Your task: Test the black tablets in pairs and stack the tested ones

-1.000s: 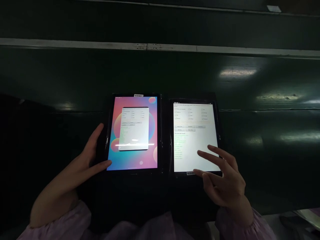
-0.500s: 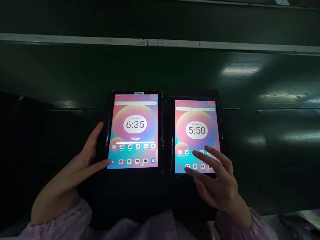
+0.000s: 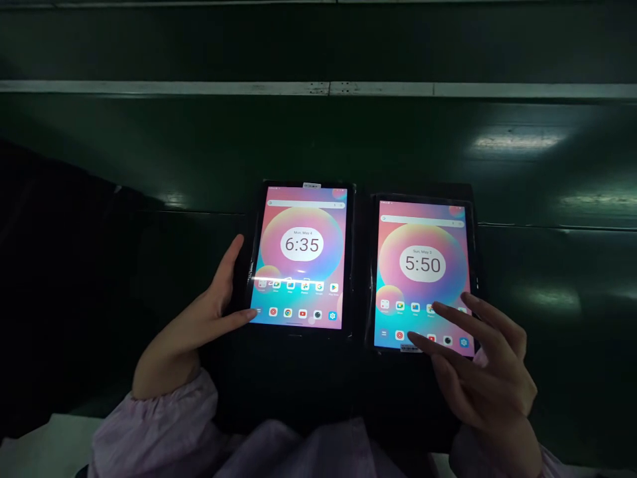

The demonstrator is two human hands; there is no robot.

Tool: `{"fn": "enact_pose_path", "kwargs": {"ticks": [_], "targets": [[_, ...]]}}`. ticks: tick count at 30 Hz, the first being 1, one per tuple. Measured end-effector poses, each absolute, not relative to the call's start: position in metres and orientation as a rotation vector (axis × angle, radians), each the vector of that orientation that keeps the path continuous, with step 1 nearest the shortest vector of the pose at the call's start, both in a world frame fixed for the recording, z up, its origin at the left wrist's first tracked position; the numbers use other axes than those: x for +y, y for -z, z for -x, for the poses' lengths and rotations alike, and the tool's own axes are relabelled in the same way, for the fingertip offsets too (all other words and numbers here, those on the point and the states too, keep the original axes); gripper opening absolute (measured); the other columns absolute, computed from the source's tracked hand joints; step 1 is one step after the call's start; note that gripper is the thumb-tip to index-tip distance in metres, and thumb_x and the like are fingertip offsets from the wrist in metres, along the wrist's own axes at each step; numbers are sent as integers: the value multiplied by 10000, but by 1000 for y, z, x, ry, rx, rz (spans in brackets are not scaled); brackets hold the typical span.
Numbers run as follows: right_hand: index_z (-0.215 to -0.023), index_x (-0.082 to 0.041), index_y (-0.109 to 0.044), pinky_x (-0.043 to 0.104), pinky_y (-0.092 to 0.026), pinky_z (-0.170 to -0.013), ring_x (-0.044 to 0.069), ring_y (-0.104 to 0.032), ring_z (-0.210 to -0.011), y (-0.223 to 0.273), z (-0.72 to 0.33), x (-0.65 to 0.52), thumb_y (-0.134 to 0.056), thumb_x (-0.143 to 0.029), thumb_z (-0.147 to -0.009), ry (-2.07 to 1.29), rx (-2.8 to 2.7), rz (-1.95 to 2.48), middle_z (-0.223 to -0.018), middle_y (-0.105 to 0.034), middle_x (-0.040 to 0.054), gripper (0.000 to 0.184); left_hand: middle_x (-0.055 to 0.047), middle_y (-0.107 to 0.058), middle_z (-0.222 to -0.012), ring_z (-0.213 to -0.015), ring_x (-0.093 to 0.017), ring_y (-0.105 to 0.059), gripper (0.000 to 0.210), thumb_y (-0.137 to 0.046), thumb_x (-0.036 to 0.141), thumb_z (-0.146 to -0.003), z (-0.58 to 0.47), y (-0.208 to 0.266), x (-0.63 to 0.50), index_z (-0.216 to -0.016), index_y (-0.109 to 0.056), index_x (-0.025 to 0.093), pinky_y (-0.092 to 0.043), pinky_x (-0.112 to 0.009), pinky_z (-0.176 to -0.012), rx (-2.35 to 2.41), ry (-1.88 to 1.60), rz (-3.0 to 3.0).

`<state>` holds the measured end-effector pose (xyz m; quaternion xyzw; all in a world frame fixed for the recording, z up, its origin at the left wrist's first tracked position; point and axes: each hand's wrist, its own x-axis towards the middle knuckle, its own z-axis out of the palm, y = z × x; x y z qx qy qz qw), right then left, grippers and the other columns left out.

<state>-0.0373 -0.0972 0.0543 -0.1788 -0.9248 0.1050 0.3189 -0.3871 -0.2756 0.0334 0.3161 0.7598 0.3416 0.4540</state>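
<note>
Two lit tablets lie side by side on a dark surface, each showing a colourful home screen. The left tablet point(image 3: 302, 265) reads 6:35, with a small label at its top edge. On the right tablet point(image 3: 422, 239) the clock reads 5:50, and a label shows at its bottom edge. My left hand point(image 3: 199, 318) is open beside the left tablet, one digit at the screen's lower left corner and another pointing up along the left edge. Spread over the lower right of the right tablet, the fingers of my right hand point(image 3: 490, 362) cover some icons; whether they touch the glass, I cannot tell.
Behind the tablets runs a glossy green work surface point(image 3: 298, 139) with light reflections at its right. A pale strip point(image 3: 199, 87) crosses it farther back. Deep shadow covers the left side.
The whole view has shifted, so tablets and hands appear farther right. The date on the right tablet has changed from late April to early May. Both hands keep nearly the same pose.
</note>
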Motion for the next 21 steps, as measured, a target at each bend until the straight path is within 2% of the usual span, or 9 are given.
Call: {"fn": "enact_pose_path", "kwargs": {"ticks": [5,8,13,17,21], "targets": [[-1012,-282,-809,436,-638,-992,321,-670,-1335,-89,48,-68,-690,-154,-973,-228,-2569,407,-1297,-773,58,180,-16,28,-1862,-1696,-399,5,1296,-766,771,-773,395,-17,-285,-1751,-45,320,-278,-612,-1312,1913,-926,-897],[-998,-293,-823,452,-639,-1034,331,-656,-1367,-95,58,-61,-668,-226,-1015,-238,-2546,381,-1307,-777,44,169,-15,4,-1864,-1695,-407,5,1280,-781,760,-770,400,-6,-292,-1752,-71,345,-268,-632,-1303,1960,-924,-944],[-909,-207,-832,426,-692,-946,314,-682,-1332,-71,68,-64,-651,-163,-1019,-332,-2500,377,-1240,-798,91,216,-30,-57,-1862,-1690,-415,-54,1228,-824,666,-790,399,0,-295,-1746,-106,387,-245,-655,-1282,1953,-935,-968],[-936,-236,-838,491,-696,-916,332,-689,-1313,-64,58,-56,-628,-99,-1013,-289,-2390,537,-1229,-795,78,263,-75,-53,-1858,-1676,-448,-66,1333,-895,627,-722,403,-4,-291,-1748,-77,386,-237,-688,-1261,1917,-893,-934],[-926,-268,-842,438,-684,-812,313,-713,-1258,-66,49,-49,-611,-76,-1022,-274,-2268,652,-1209,-793,45,316,6,-21,-1856,-1671,-439,1,1268,-912,538,-740,408,-6,-294,-1727,-118,484,-206,-718,-1255,1891,-911,-1010]]}}
